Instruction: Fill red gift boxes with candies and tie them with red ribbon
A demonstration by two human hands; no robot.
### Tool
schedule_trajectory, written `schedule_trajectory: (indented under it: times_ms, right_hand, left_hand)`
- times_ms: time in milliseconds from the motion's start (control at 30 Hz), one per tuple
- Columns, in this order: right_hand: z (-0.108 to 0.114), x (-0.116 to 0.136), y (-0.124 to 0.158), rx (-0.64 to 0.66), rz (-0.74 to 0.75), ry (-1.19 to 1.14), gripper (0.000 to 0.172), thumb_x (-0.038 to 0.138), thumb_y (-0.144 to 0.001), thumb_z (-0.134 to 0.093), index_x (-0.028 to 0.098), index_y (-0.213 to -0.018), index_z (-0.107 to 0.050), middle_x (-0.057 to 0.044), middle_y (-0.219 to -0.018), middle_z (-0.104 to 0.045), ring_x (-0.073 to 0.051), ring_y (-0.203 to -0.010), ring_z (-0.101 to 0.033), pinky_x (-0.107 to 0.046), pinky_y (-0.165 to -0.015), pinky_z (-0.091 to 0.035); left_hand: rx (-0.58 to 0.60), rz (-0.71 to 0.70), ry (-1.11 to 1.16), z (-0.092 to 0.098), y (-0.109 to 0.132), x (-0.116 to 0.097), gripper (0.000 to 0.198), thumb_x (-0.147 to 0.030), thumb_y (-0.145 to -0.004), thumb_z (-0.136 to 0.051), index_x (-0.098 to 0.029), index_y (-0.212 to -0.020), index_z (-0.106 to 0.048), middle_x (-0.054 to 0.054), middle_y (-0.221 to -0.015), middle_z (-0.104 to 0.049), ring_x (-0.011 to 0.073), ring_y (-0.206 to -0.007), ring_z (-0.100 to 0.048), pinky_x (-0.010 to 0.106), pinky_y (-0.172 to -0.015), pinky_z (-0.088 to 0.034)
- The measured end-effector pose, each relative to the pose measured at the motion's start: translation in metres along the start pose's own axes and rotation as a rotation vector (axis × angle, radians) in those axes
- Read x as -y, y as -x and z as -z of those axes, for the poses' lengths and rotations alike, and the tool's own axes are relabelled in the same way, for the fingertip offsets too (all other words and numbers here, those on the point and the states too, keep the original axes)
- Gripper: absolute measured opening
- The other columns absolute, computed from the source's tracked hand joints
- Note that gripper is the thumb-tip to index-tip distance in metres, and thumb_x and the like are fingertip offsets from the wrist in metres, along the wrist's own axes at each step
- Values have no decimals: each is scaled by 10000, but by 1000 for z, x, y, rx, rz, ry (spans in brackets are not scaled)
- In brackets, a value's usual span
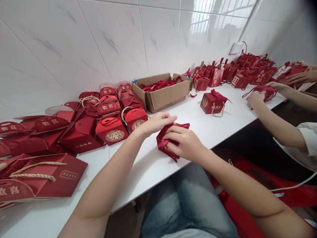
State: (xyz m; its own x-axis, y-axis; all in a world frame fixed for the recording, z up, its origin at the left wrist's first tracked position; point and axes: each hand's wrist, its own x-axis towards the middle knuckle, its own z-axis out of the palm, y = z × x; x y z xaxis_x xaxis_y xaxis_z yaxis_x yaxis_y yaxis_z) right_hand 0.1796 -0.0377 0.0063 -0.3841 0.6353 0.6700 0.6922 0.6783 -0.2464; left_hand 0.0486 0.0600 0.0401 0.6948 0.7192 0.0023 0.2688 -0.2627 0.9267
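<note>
A small red gift box (162, 150) stands on the white table in front of me, with red ribbon (183, 126) over its top. My left hand (159, 123) is at the far left of the box, its fingers bent and closed at the top. From the near right, my right hand (182, 140) curls its fingers over the box and closes on the ribbon. The exact hold of the fingertips is partly hidden. To the right, beyond my hands, a tied red gift box (210, 102) with a red bow and cord handle stands by itself.
Folded red boxes (81, 134) crowd the table (138, 178) on the left. A cardboard carton (168, 99) of red ribbons sits by the tiled wall. Several finished boxes (215, 76) line the back right. Other people's hands (256, 99) handle red boxes at the right.
</note>
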Motion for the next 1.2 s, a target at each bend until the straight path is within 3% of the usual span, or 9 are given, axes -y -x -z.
schedule_trajectory:
  times_ms: [133, 200, 333, 533, 633, 700, 867, 1200]
  right_hand:
    - [3, -5, 12, -70, 173, -36, 173, 170, -860, -536, 159, -884, -706, -90, -923, -675, -192, -876, -619, -350, -813, -542]
    - [8, -6, 19, -83, 173, 19, 179, 190, -866, -548, 172, -913, -719, -104, -967, -652, -205, -900, -593, -376, -795, -543]
    - [12, -1, 34, -162, -24, 98, 173, 225, -853, -596, 227, -948, -741, -107, -1005, -598, -203, -875, -547, -378, -742, -541]
    - [5, 4, 49, -204, -359, -16, 202, 288, -870, -588, 270, -999, -743, -95, -1185, -541, -132, -715, -542, -333, -644, -557]
    - [5, 5, 52, -190, -475, -59, 191, 302, -861, -602, 292, -987, -745, -84, -1302, -479, -137, -755, -568, -326, -627, -560]
    - [7, 5, 52, -189, -493, -73, 187, 283, -860, -603, 278, -978, -748, -94, -1271, -501, -151, -792, -589, -334, -654, -561]
    - [9, 3, 48, -293, -407, -31, 197, 202, -864, -585, 138, -961, -744, -127, -956, -614, -168, -741, -613, -331, -652, -554]
    - [19, 7, 36, -290, -333, 37, 199, 112, -846, -570, 211, -906, -732, -56, -854, -715, -167, -768, -680, -300, -725, -571]
  left_hand:
    - [-17, -86, -68, -3, 0, 5, 312, -362, -645, -745, -185, -702, -495, 8, -744, -607, 160, -741, -579, 321, -730, -470]
    - [-30, -102, -82, -5, 0, 7, 316, -353, -646, -746, -181, -713, -489, 17, -761, -617, 167, -771, -591, 329, -746, -476]
    - [-114, -88, -70, -10, -1, 9, 366, -377, -653, -750, -178, -761, -462, 40, -828, -638, 173, -774, -607, 338, -726, -484]
    - [-163, -93, -80, -15, -2, 10, 411, -365, -614, -784, -179, -783, -460, 30, -853, -625, 168, -778, -592, 329, -726, -471]
    - [-191, -113, -111, -19, -3, 10, 374, -328, -613, -777, -177, -746, -462, 17, -820, -611, 156, -752, -573, 322, -724, -457]
    - [-217, -110, -133, -22, -4, 10, 339, -313, -624, -766, -175, -724, -473, 8, -783, -603, 147, -722, -560, 311, -711, -443]
    - [-232, -72, -144, -28, -5, 11, 288, -309, -651, -744, -167, -672, -494, -2, -712, -592, 127, -652, -528, 282, -655, -413]
    - [-266, -60, 30, -26, -7, 15, 303, -355, -652, -741, -168, -635, -503, -2, -693, -588, 138, -690, -551, 292, -706, -431]
